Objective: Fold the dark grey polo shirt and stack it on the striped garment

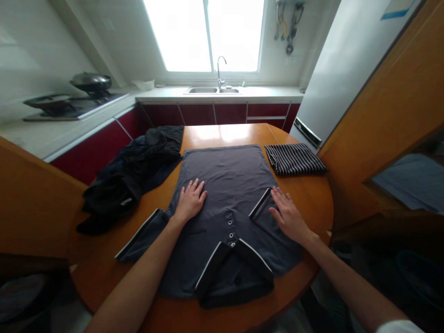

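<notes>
Here, overview: a grey polo shirt (222, 185) is laid front up on the round wooden tabletop (314, 203), with its collar (234, 273) nearest the person.
Left hand (190, 201): opened flat with fingers spread, pressed palm down on the shirt's body; nothing is gripped.
Right hand (287, 215): likewise flat and open, laid on the turned-in sleeve (261, 203); nothing is gripped.
Done: the sleeve under the right hand is seen folded inward across the chest, and the cloth is smoothed.
Left to do: the other sleeve (140, 233) lies spread outward beside the left forearm. The body is not yet folded, so the work is judged to be at an early stage.
Surroundings: a folded striped garment (294, 158) lies just beside the shirt's far right corner; a heap of dark clothes (133, 178) is piled at the left.
</notes>
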`<state>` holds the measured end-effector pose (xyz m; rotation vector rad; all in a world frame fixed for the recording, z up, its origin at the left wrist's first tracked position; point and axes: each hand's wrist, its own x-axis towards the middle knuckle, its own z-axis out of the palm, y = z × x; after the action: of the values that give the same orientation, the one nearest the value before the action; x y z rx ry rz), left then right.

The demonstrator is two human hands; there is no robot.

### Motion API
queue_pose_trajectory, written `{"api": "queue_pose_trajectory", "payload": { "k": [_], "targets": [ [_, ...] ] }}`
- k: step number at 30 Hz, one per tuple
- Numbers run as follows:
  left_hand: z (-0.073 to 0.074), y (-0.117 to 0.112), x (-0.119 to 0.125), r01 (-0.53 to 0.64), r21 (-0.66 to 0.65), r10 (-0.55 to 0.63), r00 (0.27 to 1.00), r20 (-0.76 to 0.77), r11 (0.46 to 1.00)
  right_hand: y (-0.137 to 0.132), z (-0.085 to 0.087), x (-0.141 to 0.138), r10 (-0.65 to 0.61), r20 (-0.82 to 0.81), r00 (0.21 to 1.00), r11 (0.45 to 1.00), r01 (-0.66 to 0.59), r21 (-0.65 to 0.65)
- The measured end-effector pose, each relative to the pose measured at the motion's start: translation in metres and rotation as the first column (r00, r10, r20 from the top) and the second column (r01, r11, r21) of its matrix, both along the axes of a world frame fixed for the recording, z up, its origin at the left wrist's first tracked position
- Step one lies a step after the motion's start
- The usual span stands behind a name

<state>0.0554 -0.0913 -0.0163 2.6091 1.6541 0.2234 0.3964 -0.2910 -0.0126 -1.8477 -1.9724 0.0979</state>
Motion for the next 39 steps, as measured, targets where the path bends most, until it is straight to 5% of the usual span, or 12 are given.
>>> {"api": "queue_pose_trajectory", "payload": {
  "k": [9, 15, 19, 23, 27, 30, 33, 36, 39],
  "targets": [
    [0.005, -0.004, 0.001, -0.002, -0.061, 0.010, 0.992, 0.125, 0.998, 0.019, -0.032, 0.013, -0.185, 0.086, 0.979, 0.982, 0.188, -0.022],
    [0.067, -0.006, -0.051, 0.121, -0.116, -0.053, 0.880, 0.473, 0.986, 0.018, -0.044, 0.021, -0.191, 0.052, 0.980, 0.981, 0.192, -0.015],
    [0.094, -0.035, -0.113, -0.138, -0.060, 0.150, 0.861, 0.487, 0.989, 0.020, -0.058, 0.032, -0.174, -0.017, 0.985, 0.984, 0.174, 0.026],
    [0.072, -0.087, -0.158, -0.453, -0.107, 0.464, 0.840, 0.279, 0.885, 0.025, -0.075, 0.045, -0.156, -0.135, 0.978, 0.984, 0.167, 0.068],
    [0.033, -0.135, -0.175, -0.592, -0.064, 0.591, 0.781, 0.200, 0.804, 0.028, -0.081, 0.050, -0.176, -0.248, 0.953, 0.974, 0.205, 0.097],
    [0.017, -0.151, -0.177, -0.632, -0.057, 0.619, 0.731, 0.288, 0.773, 0.030, -0.065, 0.045, -0.174, -0.293, 0.940, 0.967, 0.220, 0.132],
    [0.015, -0.150, -0.177, -0.638, -0.176, 0.652, 0.666, 0.362, 0.749, 0.035, -0.032, 0.027, -0.074, -0.312, 0.947, 0.973, 0.137, 0.185],
    [0.028, -0.144, -0.176, -0.562, -0.279, 0.625, 0.663, 0.411, 0.779, 0.042, 0.008, -0.008, 0.073, -0.351, 0.933, 0.976, 0.006, 0.217],
    [0.053, -0.141, -0.164, -0.457, -0.300, 0.544, 0.636, 0.547, 0.837, 0.052, 0.041, -0.058, 0.241, -0.511, 0.825, 0.970, -0.197, 0.139]
  ]
}}
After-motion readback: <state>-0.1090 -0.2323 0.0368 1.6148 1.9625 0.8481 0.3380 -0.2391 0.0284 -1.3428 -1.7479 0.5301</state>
